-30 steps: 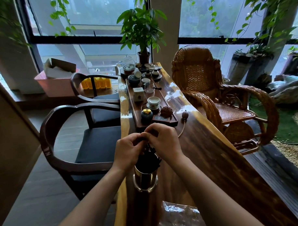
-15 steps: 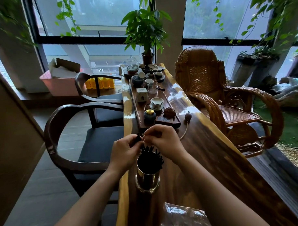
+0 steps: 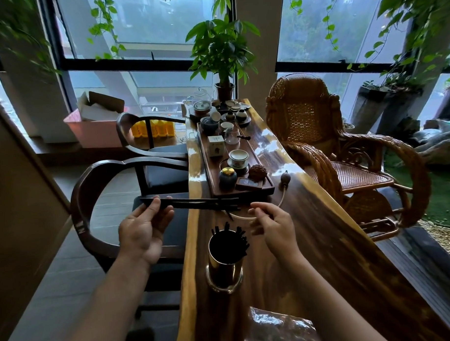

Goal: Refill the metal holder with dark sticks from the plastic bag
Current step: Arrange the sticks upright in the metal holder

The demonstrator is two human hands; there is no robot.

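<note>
A brass-coloured metal holder (image 3: 224, 266) stands on the wooden table (image 3: 323, 243) between my forearms, with several dark sticks (image 3: 231, 237) poking out of its top. My left hand (image 3: 142, 232), out past the table's left edge, pinches the left end of a bundle of long dark sticks (image 3: 194, 203) held level above the table edge. My right hand (image 3: 274, 226) has curled fingers at the bundle's right end. A crinkled clear plastic bag (image 3: 278, 329) lies at the near table edge.
A wooden tea tray (image 3: 268, 188) with cups, jars and a small box sits just beyond the sticks. A white cord with a bulb (image 3: 285, 177) lies by my right hand. Dark armchairs (image 3: 91, 180) stand left of the table, a wicker rocking chair (image 3: 320, 141) stands to the right.
Both hands were close together above the holder, pinching sticks. They have moved apart, and the bundle now lies level between them with my left hand out over the chair.
</note>
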